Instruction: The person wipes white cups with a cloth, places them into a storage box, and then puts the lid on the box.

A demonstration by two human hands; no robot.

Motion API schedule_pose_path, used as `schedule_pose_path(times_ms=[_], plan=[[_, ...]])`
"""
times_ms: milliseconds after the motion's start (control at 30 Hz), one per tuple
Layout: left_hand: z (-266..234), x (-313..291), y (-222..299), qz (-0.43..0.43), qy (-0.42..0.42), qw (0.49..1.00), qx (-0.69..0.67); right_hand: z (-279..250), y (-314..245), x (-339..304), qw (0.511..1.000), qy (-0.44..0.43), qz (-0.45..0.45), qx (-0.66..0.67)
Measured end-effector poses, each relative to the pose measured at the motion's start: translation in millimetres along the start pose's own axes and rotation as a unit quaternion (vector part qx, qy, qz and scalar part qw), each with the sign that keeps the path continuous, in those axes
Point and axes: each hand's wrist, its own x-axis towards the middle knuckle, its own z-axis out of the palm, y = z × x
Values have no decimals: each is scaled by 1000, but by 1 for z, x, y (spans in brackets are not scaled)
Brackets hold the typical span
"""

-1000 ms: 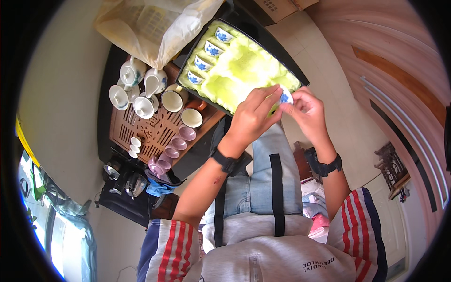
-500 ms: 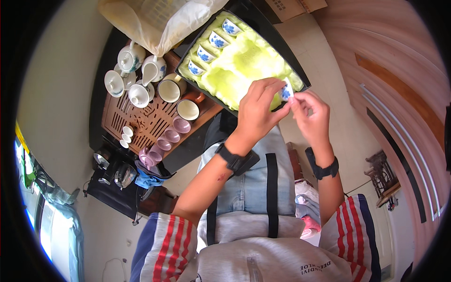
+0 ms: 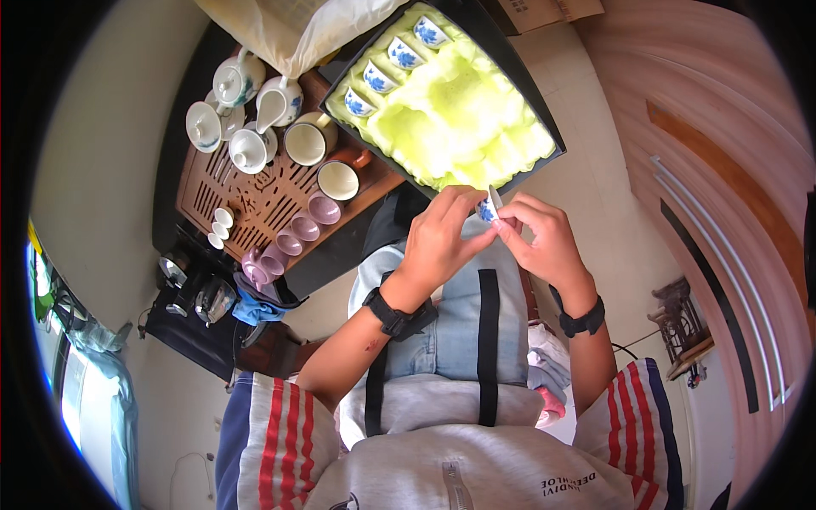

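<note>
Between my two hands is a small white teacup (image 3: 489, 206) with a blue flower pattern, tilted on its side. My left hand (image 3: 442, 234) pinches it from the left, and the fingertips of my right hand (image 3: 537, 238) grip its right edge. Just beyond my fingers lies a black box (image 3: 558, 146) lined with padded yellow-green satin (image 3: 459, 93). Along the lining's left side rest several matching cups, the nearest one (image 3: 359, 103) by the box's left corner. Hollows in the middle of the lining show bare cloth.
Left of the box, a slatted wooden tea tray (image 3: 204, 195) carries a teapot (image 3: 238, 81), a pitcher (image 3: 279, 104), lidded bowls, mugs and several purple cups (image 3: 304, 227). A kettle (image 3: 212, 302) stands beyond its near end. A cloth-lined basket (image 3: 293, 42) sits at the back.
Both hands have drawn the cup back toward me, away from the box's near right corner. The view has shifted slightly.
</note>
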Motion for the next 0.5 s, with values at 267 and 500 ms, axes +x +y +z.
schedule_pose_path(times_ms=[267,500], plan=[[-15,-24,4,-33,-21,999,-36,26,-2,-8,997,-27,-1,71],[-31,-20,-18,44,-9,999,-10,44,-3,-6,997,48,-50,-38]])
